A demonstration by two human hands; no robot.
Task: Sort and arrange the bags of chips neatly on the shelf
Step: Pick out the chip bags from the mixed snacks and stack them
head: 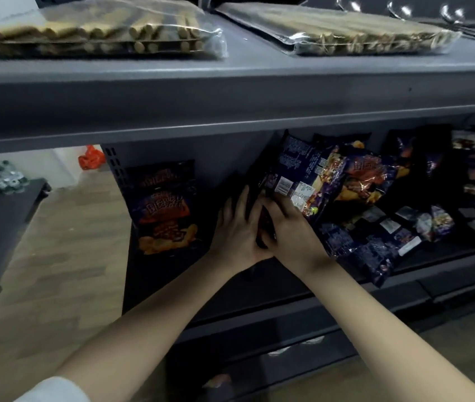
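Note:
Dark purple chip bags with orange print fill the middle shelf [259, 288]. Two stand upright at the left end [162, 210]. Both my hands meet at the shelf's centre around a bunch of upright bags [303, 175], barcode side facing me. My left hand [234, 230] presses flat against the bunch's left side. My right hand [287, 227] grips its lower edge from the right. More bags lie flat in a loose heap [375, 239] at the right, one hanging over the shelf's front edge. Further bags lean at the back right [433, 158].
The grey shelf above [230, 91] overhangs my hands and carries two clear packs of wafer rolls [97, 33], with spoons [462, 21] at its far right. A lower shelf [288, 364] holds pale packets. Wooden floor, bottled water [5, 177] and an orange bag [91, 158] lie left.

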